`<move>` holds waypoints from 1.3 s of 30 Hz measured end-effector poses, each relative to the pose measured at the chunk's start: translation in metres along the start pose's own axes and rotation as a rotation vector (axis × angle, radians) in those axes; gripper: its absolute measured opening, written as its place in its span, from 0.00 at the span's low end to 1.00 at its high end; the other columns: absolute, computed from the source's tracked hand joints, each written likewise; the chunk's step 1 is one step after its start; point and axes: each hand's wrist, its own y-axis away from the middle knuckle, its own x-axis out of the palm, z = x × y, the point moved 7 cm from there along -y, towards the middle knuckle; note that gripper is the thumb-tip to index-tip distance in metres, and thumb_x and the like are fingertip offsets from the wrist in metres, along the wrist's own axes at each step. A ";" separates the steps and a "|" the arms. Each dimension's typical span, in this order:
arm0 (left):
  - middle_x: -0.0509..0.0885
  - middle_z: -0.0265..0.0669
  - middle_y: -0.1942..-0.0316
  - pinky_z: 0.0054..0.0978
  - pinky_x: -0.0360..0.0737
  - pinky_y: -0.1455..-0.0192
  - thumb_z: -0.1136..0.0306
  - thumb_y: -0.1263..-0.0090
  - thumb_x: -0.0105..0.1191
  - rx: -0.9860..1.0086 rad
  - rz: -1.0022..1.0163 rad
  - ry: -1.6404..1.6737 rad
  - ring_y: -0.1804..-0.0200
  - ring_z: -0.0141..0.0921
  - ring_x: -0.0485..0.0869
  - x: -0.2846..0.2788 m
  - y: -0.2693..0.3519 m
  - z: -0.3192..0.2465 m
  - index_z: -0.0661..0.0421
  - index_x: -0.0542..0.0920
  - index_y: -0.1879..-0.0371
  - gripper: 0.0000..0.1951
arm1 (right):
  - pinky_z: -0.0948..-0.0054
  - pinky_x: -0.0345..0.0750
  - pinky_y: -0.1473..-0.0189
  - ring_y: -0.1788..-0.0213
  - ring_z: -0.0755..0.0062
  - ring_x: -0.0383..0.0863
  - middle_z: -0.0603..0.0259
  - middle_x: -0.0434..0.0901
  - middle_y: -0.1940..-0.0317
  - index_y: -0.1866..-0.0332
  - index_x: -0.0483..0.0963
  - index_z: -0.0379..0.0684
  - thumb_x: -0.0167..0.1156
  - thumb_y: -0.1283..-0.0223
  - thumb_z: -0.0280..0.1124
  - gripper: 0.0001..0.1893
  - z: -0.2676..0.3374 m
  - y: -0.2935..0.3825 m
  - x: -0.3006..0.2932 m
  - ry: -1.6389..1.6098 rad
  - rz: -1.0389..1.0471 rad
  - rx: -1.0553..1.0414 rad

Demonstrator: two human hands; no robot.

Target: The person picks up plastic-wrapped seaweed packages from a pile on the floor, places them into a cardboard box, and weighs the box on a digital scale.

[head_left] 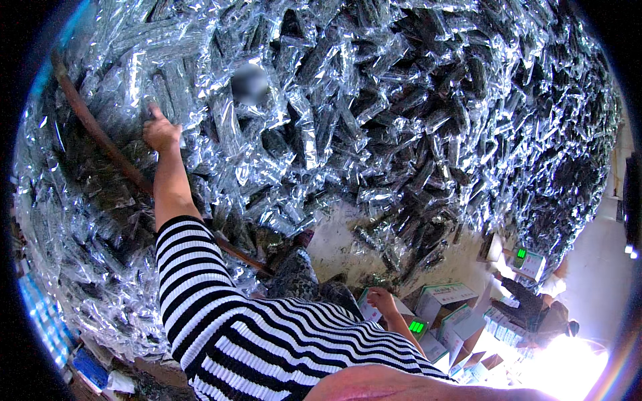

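A large heap of clear-film packets point(311, 125) with dark contents spreads before me. At the left, my left hand point(162, 131) reaches onto the heap, one finger stretched out over the packets. The undersides of its fingers are hidden, so I cannot tell whether it grips one. My right hand point(382, 302) is low and to the right, its fingers bent at the edge of a white carton point(368, 312). Whether it grips the carton is unclear. Bare tan surface point(336, 245) shows between the heap and my legs point(296, 275).
A brown rail or pole point(100, 133) crosses beneath my left arm. White cartons point(446, 295) stand at the lower right near a green lit display point(416, 327). Beyond them is another person point(544, 316) in dark clothing. Blue-and-white checked cloth point(45, 321) hangs at the far left.
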 end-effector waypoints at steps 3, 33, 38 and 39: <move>0.75 0.56 0.52 0.45 0.74 0.47 0.47 0.54 0.70 -0.075 0.074 -0.023 0.52 0.48 0.80 -0.006 -0.009 0.014 0.45 0.39 0.28 0.60 | 0.78 0.76 0.66 0.67 0.78 0.79 0.64 0.81 0.64 0.44 0.72 0.38 0.57 0.36 0.34 0.17 -0.015 -0.018 0.012 -0.132 0.095 -0.030; 0.75 0.40 0.47 0.33 0.74 0.42 0.73 0.50 0.50 0.135 1.716 1.873 0.47 0.35 0.76 -0.087 0.416 -0.166 0.55 0.58 0.33 0.38 | 0.73 0.72 0.45 0.47 0.74 0.75 0.60 0.75 0.47 0.33 0.61 0.40 0.56 0.34 0.40 0.28 0.246 0.028 0.053 -0.599 0.234 -0.429; 0.77 0.36 0.49 0.28 0.70 0.42 0.68 0.41 0.60 0.602 1.792 1.319 0.49 0.30 0.76 -0.140 0.515 -0.242 0.60 0.67 0.42 0.28 | 0.71 0.71 0.42 0.48 0.74 0.74 0.60 0.75 0.48 0.35 0.59 0.33 0.63 0.41 0.27 0.30 0.193 0.052 -0.017 -0.714 -0.196 -0.795; 0.79 0.35 0.51 0.28 0.70 0.43 0.69 0.41 0.63 0.720 1.760 1.340 0.50 0.29 0.76 -0.164 0.531 -0.251 0.60 0.71 0.46 0.24 | 0.72 0.72 0.43 0.49 0.75 0.75 0.60 0.75 0.49 0.35 0.59 0.34 0.63 0.42 0.26 0.31 0.174 0.061 -0.029 -0.692 -0.256 -0.770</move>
